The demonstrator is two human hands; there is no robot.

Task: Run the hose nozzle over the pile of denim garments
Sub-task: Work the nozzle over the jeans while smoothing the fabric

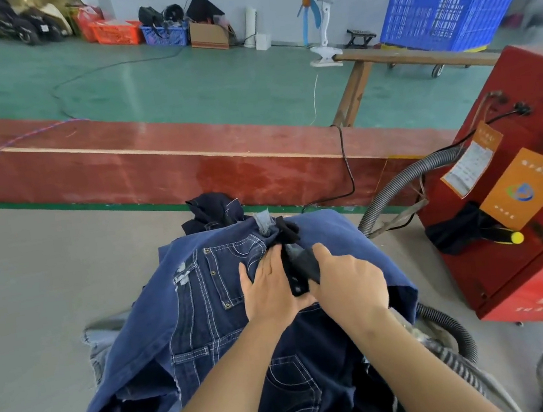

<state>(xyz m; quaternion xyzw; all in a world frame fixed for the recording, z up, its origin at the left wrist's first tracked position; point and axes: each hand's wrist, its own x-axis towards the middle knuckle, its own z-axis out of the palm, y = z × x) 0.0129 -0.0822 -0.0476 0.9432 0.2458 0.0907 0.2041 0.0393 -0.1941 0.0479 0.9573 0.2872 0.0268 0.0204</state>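
While the right hand (349, 282) grips the nozzle (301, 269), left fingers (265, 262) lie flat on denim (207, 304).

head cam | your one view: looks forward and down, close over the denim pile (242, 313) | floor (34, 306) beyond
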